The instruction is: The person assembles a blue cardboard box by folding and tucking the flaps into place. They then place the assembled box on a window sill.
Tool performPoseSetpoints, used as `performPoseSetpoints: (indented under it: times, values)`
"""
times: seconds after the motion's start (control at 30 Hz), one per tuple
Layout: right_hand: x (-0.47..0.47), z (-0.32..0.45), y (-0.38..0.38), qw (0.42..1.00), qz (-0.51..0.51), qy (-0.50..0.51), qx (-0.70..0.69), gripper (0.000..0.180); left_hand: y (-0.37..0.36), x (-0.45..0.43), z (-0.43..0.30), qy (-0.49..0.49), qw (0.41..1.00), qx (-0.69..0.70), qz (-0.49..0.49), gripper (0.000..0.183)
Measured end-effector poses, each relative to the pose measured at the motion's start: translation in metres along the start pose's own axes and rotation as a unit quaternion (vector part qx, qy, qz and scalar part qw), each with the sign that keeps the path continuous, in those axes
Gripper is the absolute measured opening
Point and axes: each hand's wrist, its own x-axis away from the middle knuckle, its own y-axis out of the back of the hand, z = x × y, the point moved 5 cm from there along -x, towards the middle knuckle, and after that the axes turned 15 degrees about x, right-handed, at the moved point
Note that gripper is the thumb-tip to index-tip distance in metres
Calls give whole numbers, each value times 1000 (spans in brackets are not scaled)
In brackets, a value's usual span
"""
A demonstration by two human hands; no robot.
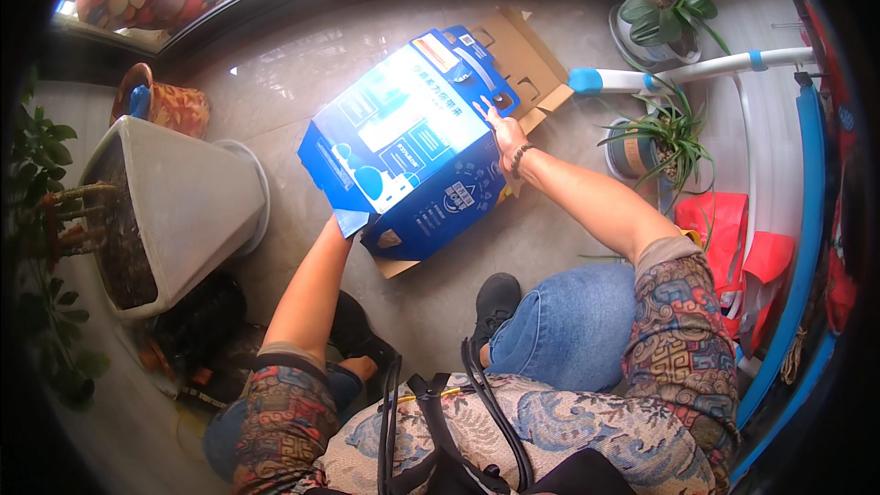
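A blue printed cardboard box [385, 127] with a built-in carry handle [474, 58] lies tilted on the floor in front of me. My right hand [507, 134] holds its right edge near the handle, fingers spread over the printed face. At the lower left corner, my left forearm [309, 295] reaches in under a folded blue flap [352, 221]. The box hides my left hand, so its grip does not show. Brown cardboard [512, 41] sticks out past the handle end, and a brown edge [395, 267] shows at the near end.
A large pale planter [196, 199] and a patterned orange pot [182, 106] stand left. To the right are two potted plants [667, 20] [636, 151], a white pipe [735, 67] with blue wrapping, red bags [715, 234] and a long blue bar [797, 247]. A dark door track [289, 10] crosses the far side.
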Motion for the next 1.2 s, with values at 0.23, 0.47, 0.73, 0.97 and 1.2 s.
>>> performPoseSetpoints:
  times: [0.23, 0.47, 0.73, 0.97, 1.2]
  values:
    - [-9, 11, 69, 979, -146, -14, 141, 61, 5, 8, 9, -1, 1000, -5, 16, 65]
    - [-28, 27, 182, 840, -381, -35, 385, 26, 11, 13, 12, 0, 999, -25, 39, 71]
    - [-41, 2, 165, 949, -219, -138, 179, 23, 53, 47, 4, 76, 903, -393, 158, 78]
    - [-23, -20, 146, 988, -42, -139, 44, 20, 112, 69, 12, 208, 950, -168, 162, 104]
    - [31, -53, 99, 989, -16, -136, 57, 16, 109, 52, 8, 162, 894, -306, 286, 104]
